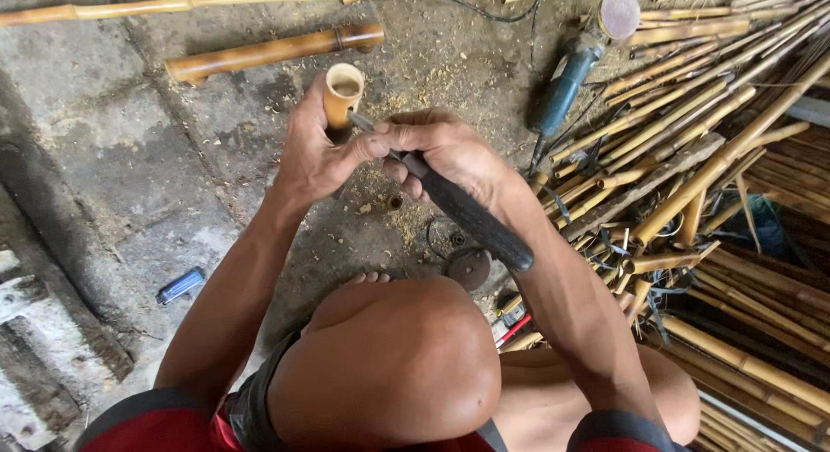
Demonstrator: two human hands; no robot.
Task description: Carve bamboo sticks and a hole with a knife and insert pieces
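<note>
My left hand (318,151) grips a short hollow bamboo tube (342,90), held upright with its open end facing up. My right hand (445,153) is closed around the dark handle of a knife (467,214). The knife's metal tip touches the rim of the tube, just under the opening. My left thumb presses against the blade near my right fingers. Both hands work above my bent knee (389,365) over the concrete floor (130,158).
A pile of thin bamboo sticks (718,166) fills the right side. A blue angle grinder (575,67) lies at the top right. Two long bamboo poles (277,47) lie across the top. A small blue lighter (180,286) rests on the floor at left. Sawdust and a round metal disc (469,266) lie below my hands.
</note>
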